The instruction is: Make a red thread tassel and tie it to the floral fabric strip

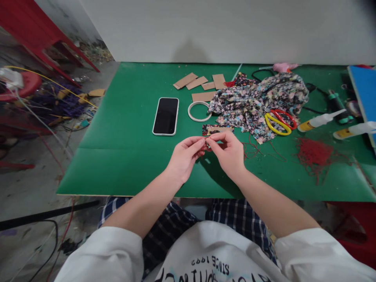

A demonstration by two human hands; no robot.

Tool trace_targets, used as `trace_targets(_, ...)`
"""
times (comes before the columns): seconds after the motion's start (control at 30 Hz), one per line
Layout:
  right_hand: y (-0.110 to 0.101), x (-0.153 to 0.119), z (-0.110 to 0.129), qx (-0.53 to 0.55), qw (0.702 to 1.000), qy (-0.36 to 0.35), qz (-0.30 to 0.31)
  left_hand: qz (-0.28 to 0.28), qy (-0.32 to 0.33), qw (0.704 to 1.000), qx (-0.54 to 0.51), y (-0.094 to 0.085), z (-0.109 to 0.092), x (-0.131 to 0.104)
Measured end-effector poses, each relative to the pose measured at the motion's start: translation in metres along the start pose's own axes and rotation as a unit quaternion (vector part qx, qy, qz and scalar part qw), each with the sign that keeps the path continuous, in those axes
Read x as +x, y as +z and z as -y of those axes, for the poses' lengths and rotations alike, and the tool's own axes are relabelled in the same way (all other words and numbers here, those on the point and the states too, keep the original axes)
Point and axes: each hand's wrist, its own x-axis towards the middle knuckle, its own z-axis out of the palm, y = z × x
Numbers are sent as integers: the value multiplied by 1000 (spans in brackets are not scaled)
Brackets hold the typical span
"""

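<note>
Both hands meet over the near middle of the green tabletop (129,156); the left hand (185,156) and the right hand (229,154) have their fingers pinched together at the tips on a small reddish piece (206,145), too small to tell what it is; it sits between the two sets of fingertips, just above the tabletop.

At 12 o'clock from the hands, just beyond them, lies a small card covered in floral cloth (216,129); further toward 12 o'clock is a white tape ring (199,111), lying flat; at 11 o'clock a phone (166,116) rests face up with a dark screen; past the ring, toward the far edge, several brown cardboard pieces (199,84) are scattered near one another.

At 1 o'clock a crumpled floral fabric (258,100) is heaped; scissors (279,121) with yellow and red handles lie on its near right edge; at 3 o'clock, well apart from the hands, a clump of red thread (314,152) is spread out, with loose strands trailing toward the right hand; at 2 o'clock two glue bottles (319,121) with yellow bases lie on their sides, one beyond the other toward the right edge; a blue board (364,88) sits at the far right corner.
</note>
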Motion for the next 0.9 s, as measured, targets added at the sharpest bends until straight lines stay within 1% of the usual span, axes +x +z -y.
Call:
trace_targets(0.1,0,1,0,23,1000,15,12,-2,3,1000,-2,0,-1,0)
trace_targets(0.3,-1,1,1,33,999,28,29,7,18,1000,12,0,-3,0)
trace_targets(0.4,-1,1,2,30,999,24,26,9,34,999,35,-3,-2,1)
trace_targets(0.57,-2,2,2,7,999,22,23,31,73,993,92,-8,-2,5)
trace_targets(0.77,-3,2,2,-26,1000,-2,-2,38,90,988,117,-10,-2,6)
trace_targets(0.9,-4,1,2,-54,998,-24,-8,27,129,979,154,-7,-2,3)
